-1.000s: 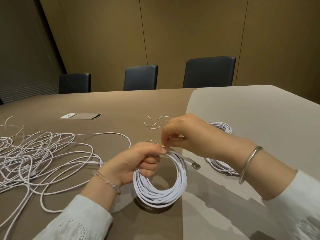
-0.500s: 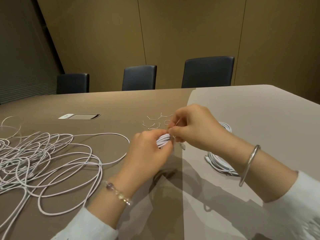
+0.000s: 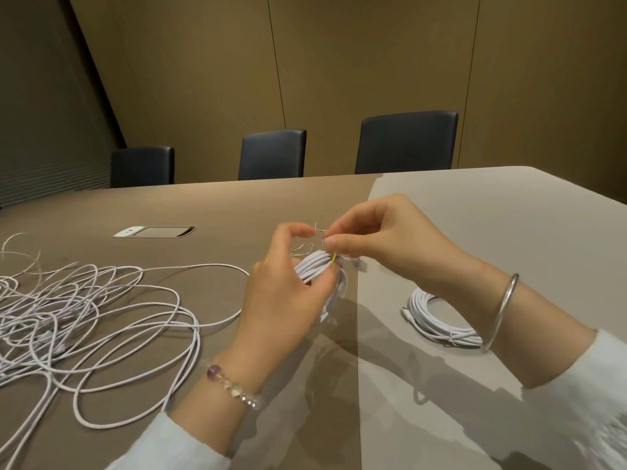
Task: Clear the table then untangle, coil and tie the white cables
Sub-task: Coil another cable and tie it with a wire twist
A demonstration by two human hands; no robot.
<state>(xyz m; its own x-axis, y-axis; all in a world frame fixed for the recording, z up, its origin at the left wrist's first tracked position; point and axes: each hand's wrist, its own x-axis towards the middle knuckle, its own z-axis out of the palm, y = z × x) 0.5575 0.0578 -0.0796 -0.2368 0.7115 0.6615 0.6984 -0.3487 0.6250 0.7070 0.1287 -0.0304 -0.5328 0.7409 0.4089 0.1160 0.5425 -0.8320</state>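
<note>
Above the surface [image 3: 509, 232], left hand [image 3: 288, 293] gripping coiled cable [image 3: 314, 266], right fingers [image 3: 334, 244] pinching the tie [image 3: 334, 258]; could spring loose if grip slackens.

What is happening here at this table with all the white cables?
A person is bundling cables. The left hand grips a coiled white cable above the table, while the right hand pinches a thin twist tie at the coil. One finished coil lies to the right. A loose tangle of cable waits on the left.
</note>
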